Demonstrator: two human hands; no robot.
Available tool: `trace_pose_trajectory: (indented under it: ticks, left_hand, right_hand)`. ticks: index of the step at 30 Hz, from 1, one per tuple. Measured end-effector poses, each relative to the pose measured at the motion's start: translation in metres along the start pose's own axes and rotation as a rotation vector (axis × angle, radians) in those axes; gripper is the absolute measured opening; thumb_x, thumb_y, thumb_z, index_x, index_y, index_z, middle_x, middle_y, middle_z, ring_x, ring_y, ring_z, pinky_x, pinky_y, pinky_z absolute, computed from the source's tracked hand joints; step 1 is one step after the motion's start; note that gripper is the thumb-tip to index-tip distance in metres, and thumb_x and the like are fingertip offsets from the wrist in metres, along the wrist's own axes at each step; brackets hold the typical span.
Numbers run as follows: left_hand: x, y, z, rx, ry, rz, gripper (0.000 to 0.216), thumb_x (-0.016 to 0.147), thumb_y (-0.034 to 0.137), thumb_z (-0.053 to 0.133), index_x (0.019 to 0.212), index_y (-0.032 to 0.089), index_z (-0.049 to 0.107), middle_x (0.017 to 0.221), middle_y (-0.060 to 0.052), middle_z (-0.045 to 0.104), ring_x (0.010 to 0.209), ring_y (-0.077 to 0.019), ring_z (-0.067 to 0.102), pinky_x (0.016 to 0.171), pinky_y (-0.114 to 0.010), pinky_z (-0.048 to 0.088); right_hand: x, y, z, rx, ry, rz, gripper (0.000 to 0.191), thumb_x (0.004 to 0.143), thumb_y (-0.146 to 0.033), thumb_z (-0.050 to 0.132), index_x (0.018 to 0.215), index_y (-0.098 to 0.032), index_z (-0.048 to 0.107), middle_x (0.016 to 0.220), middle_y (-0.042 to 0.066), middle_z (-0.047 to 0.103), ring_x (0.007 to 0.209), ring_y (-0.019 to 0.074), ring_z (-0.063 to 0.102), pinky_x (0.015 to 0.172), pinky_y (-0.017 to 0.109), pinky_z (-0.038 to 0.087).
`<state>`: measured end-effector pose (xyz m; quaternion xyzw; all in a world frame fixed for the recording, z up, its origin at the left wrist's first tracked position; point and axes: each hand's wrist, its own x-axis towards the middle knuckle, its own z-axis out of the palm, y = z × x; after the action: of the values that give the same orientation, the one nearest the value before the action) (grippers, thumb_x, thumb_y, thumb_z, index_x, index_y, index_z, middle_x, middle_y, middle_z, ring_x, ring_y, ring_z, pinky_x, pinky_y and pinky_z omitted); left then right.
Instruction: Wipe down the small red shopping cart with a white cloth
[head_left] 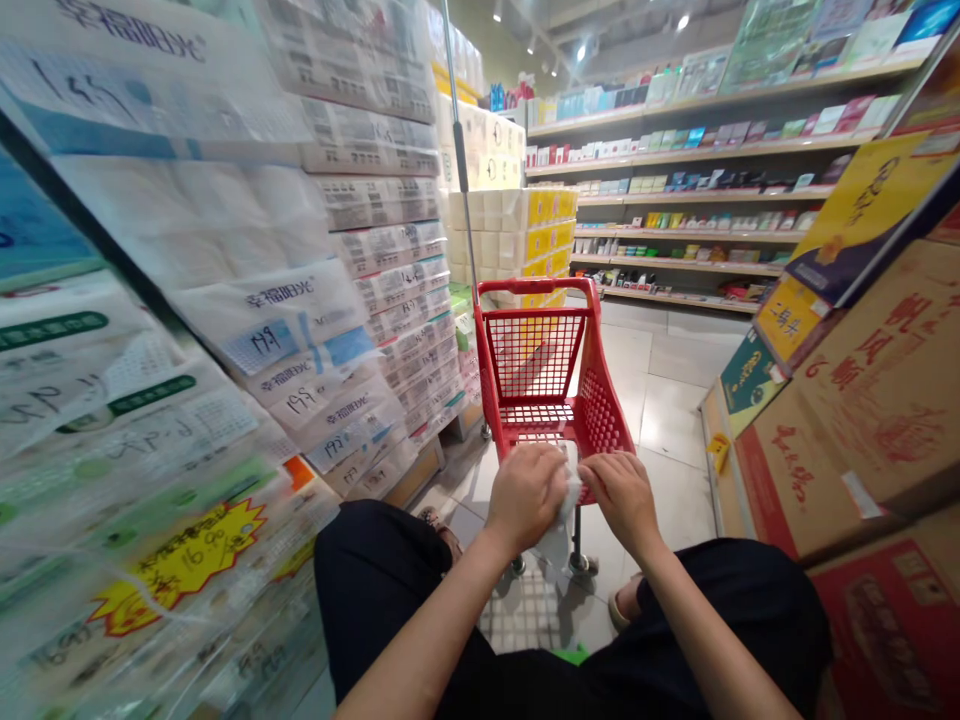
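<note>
A small red shopping cart [541, 372] stands in the aisle right in front of me, its basket looking bare. My left hand [525, 497] and my right hand [624, 497] are close together at the cart's near end, both with fingers curled. Between them they hold a crumpled white cloth or tissue [568, 494], pressed against the cart's near rim. My knees in dark trousers [390, 570] show below, so I am sitting or squatting low.
Tall stacks of wrapped toilet-paper packs [300, 320] wall the left side. Brown cardboard boxes [862, 400] with red print line the right. Far shelves [697, 190] hold small boxed goods. Grey tiled floor [675, 400] runs ahead.
</note>
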<state>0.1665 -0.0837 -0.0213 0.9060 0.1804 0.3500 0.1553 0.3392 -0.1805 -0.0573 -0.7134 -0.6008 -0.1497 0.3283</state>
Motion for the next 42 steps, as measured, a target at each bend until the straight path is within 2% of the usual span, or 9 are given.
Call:
trace_pose_trajectory:
  ticks: [3, 7, 13, 17, 21, 27, 30, 33, 42]
  left_hand:
    - [-0.002, 0.002, 0.016, 0.096, -0.075, 0.044, 0.042, 0.088, 0.043, 0.061, 0.123, 0.02, 0.056, 0.118, -0.009, 0.063, 0.111, -0.0263, 0.056, 0.101, -0.045, 0.044]
    - [-0.005, -0.02, 0.02, 0.19, -0.106, 0.106, 0.036, 0.091, 0.026, 0.06, 0.126, 0.024, 0.055, 0.113, -0.004, 0.067, 0.107, -0.0205, 0.061, 0.11, -0.045, 0.038]
    - [-0.02, -0.054, -0.01, 0.236, -0.045, 0.113, 0.037, 0.093, 0.019, 0.058, 0.128, 0.031, 0.056, 0.122, 0.002, 0.067, 0.117, -0.0165, 0.06, 0.124, -0.05, 0.014]
    - [-0.03, -0.079, -0.03, 0.279, -0.021, 0.156, 0.043, 0.095, 0.02, 0.055, 0.136, 0.032, 0.051, 0.135, 0.0, 0.06, 0.133, -0.0185, 0.049, 0.121, -0.05, 0.022]
    - [-0.031, -0.095, -0.043, 0.246, -0.031, 0.192, 0.039, 0.096, 0.022, 0.052, 0.134, 0.032, 0.052, 0.138, 0.0, 0.058, 0.134, -0.0178, 0.048, 0.119, -0.047, 0.03]
    - [-0.03, -0.081, -0.04, 0.146, 0.33, -0.065, 0.023, 0.097, 0.027, 0.052, 0.119, 0.024, 0.057, 0.131, -0.006, 0.062, 0.125, -0.0201, 0.055, 0.114, -0.048, 0.039]
    - [-0.031, -0.066, -0.024, 0.16, 0.228, 0.03, 0.017, 0.092, 0.031, 0.059, 0.108, 0.024, 0.059, 0.134, -0.006, 0.06, 0.129, -0.0225, 0.052, 0.116, -0.05, 0.036]
    - [-0.034, -0.056, -0.003, 0.157, 0.11, 0.077, 0.02, 0.094, 0.024, 0.056, 0.114, 0.025, 0.058, 0.132, -0.004, 0.062, 0.129, -0.0201, 0.052, 0.118, -0.049, 0.035]
    - [-0.028, -0.036, 0.025, 0.219, 0.016, 0.226, 0.027, 0.097, 0.014, 0.044, 0.116, 0.023, 0.061, 0.138, -0.003, 0.058, 0.131, -0.0178, 0.051, 0.113, -0.042, 0.044]
  right_hand:
    - [0.001, -0.007, 0.003, -0.003, 0.005, -0.006, 0.027, 0.099, -0.035, 0.04, 0.088, -0.026, 0.063, 0.088, 0.001, 0.068, 0.087, 0.018, 0.056, 0.093, 0.037, 0.035]
    - [0.003, -0.012, 0.007, -0.016, 0.006, -0.021, 0.028, 0.1, -0.035, 0.037, 0.09, -0.026, 0.062, 0.087, 0.002, 0.066, 0.088, 0.0183, 0.054, 0.097, 0.038, 0.032]
    - [0.006, -0.014, 0.01, -0.024, -0.029, -0.035, 0.025, 0.1, -0.034, 0.039, 0.095, -0.026, 0.062, 0.093, 0.001, 0.067, 0.091, 0.0178, 0.055, 0.1, 0.038, 0.03]
    - [0.008, -0.013, 0.011, -0.011, -0.058, -0.044, 0.024, 0.1, -0.036, 0.04, 0.096, -0.026, 0.062, 0.093, 0.0, 0.067, 0.092, 0.0176, 0.055, 0.097, 0.037, 0.031]
    - [0.007, -0.012, 0.014, -0.01, -0.058, -0.045, 0.022, 0.099, -0.037, 0.043, 0.096, -0.026, 0.061, 0.093, 0.0, 0.066, 0.093, 0.0182, 0.055, 0.096, 0.038, 0.03]
    - [0.007, -0.015, 0.017, -0.018, -0.029, -0.043, 0.02, 0.098, -0.036, 0.043, 0.095, -0.025, 0.06, 0.092, 0.001, 0.066, 0.092, 0.0185, 0.054, 0.096, 0.038, 0.03]
    - [0.008, -0.016, 0.018, -0.023, -0.014, -0.045, 0.021, 0.098, -0.036, 0.043, 0.094, -0.025, 0.06, 0.092, 0.001, 0.066, 0.092, 0.0187, 0.054, 0.095, 0.038, 0.031]
    - [0.009, -0.017, 0.019, -0.029, -0.007, -0.042, 0.021, 0.098, -0.036, 0.043, 0.094, -0.025, 0.06, 0.092, 0.001, 0.066, 0.092, 0.019, 0.053, 0.096, 0.038, 0.03]
    - [0.008, -0.014, 0.02, -0.061, -0.03, -0.047, 0.025, 0.101, -0.032, 0.036, 0.096, -0.024, 0.059, 0.094, 0.002, 0.064, 0.091, 0.0186, 0.051, 0.097, 0.039, 0.028]
